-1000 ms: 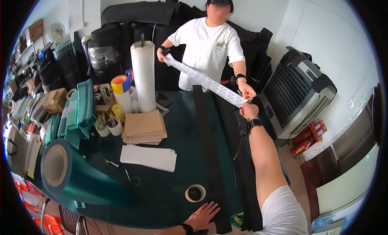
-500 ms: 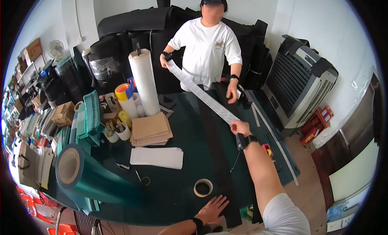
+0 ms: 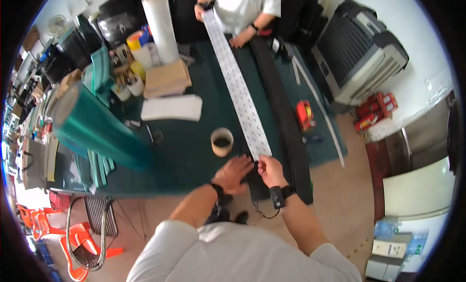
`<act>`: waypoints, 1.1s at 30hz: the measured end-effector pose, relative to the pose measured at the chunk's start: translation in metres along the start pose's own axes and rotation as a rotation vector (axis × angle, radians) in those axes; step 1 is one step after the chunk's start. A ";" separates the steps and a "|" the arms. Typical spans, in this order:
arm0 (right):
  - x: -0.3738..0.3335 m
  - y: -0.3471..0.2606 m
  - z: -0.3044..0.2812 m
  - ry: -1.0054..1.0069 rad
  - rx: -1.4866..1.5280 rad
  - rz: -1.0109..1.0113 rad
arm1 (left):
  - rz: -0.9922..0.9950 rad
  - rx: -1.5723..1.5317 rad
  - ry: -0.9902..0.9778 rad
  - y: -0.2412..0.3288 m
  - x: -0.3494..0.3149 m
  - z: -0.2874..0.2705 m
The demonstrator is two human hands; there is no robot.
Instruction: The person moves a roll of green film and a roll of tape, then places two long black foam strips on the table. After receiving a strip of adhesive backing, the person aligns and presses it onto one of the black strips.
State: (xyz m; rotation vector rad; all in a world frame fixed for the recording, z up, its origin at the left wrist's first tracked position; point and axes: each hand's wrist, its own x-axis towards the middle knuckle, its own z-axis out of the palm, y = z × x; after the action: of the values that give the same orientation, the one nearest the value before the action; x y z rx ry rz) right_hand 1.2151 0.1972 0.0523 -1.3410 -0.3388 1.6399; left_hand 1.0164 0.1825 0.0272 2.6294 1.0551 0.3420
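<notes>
Not much packaging here tbh: a stack of flat brown cardboard envelopes (image 3: pixel 166 78) near the green table's (image 3: pixel 194 156) far left edge, with a white flat packet (image 3: pixel 171 108) lying just in front of it.

Open green surface (image 3: pixel 189 151) is left between the tape roll (image 3: pixel 222 142) and the folded white sheet (image 3: pixel 171 108), while passage is blocked leftward by the large green film roll (image 3: pixel 94 129) and rightward by the white strip (image 3: pixel 238 83) and black strip (image 3: pixel 281 112).
</notes>
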 end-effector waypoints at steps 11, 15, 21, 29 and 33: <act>-0.074 0.044 -0.071 0.026 0.051 0.115 | -0.037 0.043 0.129 0.008 0.000 0.024; -0.079 0.058 -0.080 0.012 0.085 0.208 | -0.198 0.056 0.164 0.030 0.002 0.032; -0.095 0.080 -0.096 0.014 0.070 0.257 | -0.296 0.074 0.235 0.035 -0.001 0.043; -0.097 0.104 -0.105 0.037 0.010 0.078 | -0.319 0.045 0.284 0.032 0.003 0.046; -0.090 0.112 -0.117 -0.007 -0.060 0.040 | -0.330 0.034 0.283 0.034 0.003 0.046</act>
State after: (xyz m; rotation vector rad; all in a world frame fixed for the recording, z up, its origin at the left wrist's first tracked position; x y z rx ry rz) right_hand 1.2566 0.0293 -0.0150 -1.3955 -0.3705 1.6797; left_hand 1.0548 0.1528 -0.0029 2.4234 1.5694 0.6356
